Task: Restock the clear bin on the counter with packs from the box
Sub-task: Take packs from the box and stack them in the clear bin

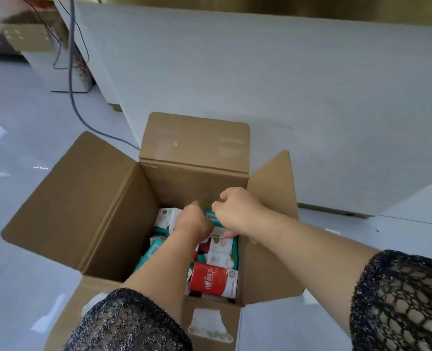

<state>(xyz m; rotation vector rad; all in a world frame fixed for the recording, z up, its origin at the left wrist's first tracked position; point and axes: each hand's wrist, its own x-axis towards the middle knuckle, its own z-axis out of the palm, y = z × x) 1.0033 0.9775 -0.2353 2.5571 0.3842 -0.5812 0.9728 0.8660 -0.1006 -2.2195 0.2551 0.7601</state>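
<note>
box (123, 211) open-topped, flaps splayed, packs (211, 278) crowding

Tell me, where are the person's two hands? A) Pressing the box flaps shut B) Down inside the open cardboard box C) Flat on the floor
B: the left hand and right hand both reach into the cardboard box, the right one pinching a teal pack.

Setting: likely a shop. Glossy pale floor tiles (19, 148) left, white counter front (260, 84) upper right, cardboard box (83, 198) of stock centre.
</note>
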